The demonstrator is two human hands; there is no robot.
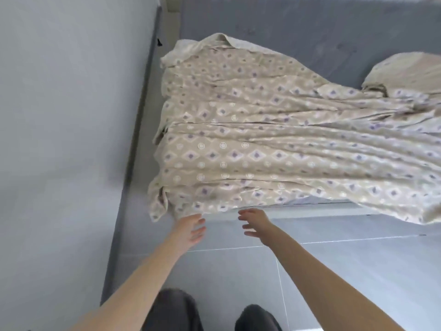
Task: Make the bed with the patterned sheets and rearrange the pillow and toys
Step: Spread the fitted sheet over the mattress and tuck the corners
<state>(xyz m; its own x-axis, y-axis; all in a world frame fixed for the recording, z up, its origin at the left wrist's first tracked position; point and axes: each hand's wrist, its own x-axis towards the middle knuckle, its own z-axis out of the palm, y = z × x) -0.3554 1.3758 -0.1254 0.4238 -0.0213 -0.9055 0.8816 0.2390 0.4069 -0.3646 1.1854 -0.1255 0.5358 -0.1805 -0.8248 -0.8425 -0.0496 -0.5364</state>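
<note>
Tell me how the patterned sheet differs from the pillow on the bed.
The patterned sheet carries purple diamonds and pale circles; the pillow looks plain. The sheet lies flat in wrinkles and overhangs the near edge; the pillow sits plump at the right, cut by the frame. Both are beige and rest on the grey mattress.

Sheet (274, 144) on mattress (298, 32); pillow (410, 70) right.
</note>
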